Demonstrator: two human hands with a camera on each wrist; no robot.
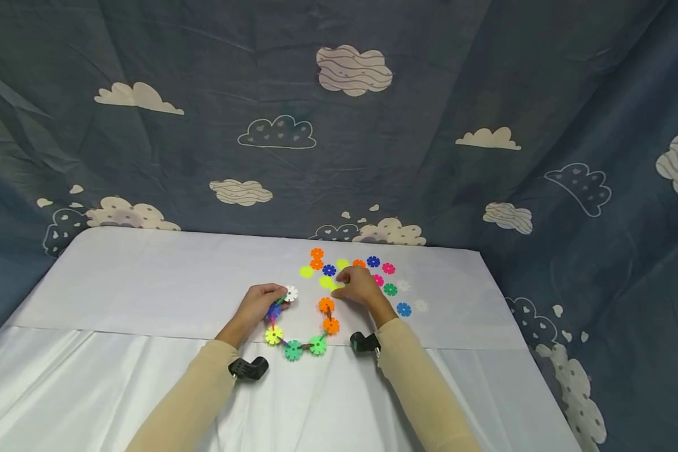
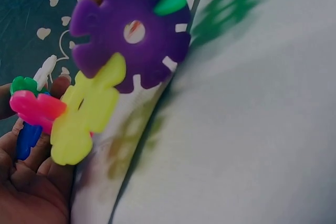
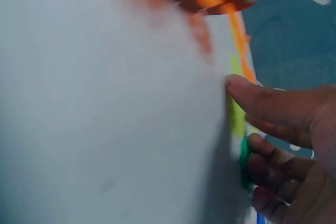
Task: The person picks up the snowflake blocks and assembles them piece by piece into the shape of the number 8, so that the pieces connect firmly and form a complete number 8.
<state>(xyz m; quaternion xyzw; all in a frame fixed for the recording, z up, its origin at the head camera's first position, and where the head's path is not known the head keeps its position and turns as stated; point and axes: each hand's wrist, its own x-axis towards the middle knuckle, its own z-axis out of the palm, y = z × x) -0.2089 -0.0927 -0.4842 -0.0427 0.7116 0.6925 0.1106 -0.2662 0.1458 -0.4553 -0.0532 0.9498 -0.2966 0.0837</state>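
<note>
A curved chain of notched, flower-shaped interlocking discs [image 1: 294, 350] lies in front of the person, in green, yellow, orange and other colours. The left hand [image 1: 262, 304] grips its left end, near a white disc [image 1: 290, 293] and a blue disc [image 1: 274, 311]. In the left wrist view, a purple disc [image 2: 105, 30] and a yellow disc [image 2: 86, 111] of the chain hang close to the camera. The right hand [image 1: 358, 285] reaches over loose discs, thumb and fingers apart beside a yellow disc [image 1: 327, 282]. A green disc [image 3: 245, 162] shows by its fingertips in the right wrist view.
Loose discs lie around and behind the right hand, among them orange [image 1: 316, 253], dark blue [image 1: 373, 261], pink [image 1: 388, 269], green [image 1: 390, 289] and blue [image 1: 403, 309]. The table wears a white cloth [image 1: 147, 289]. A dark cloud-patterned curtain [image 1: 418, 157] hangs behind it.
</note>
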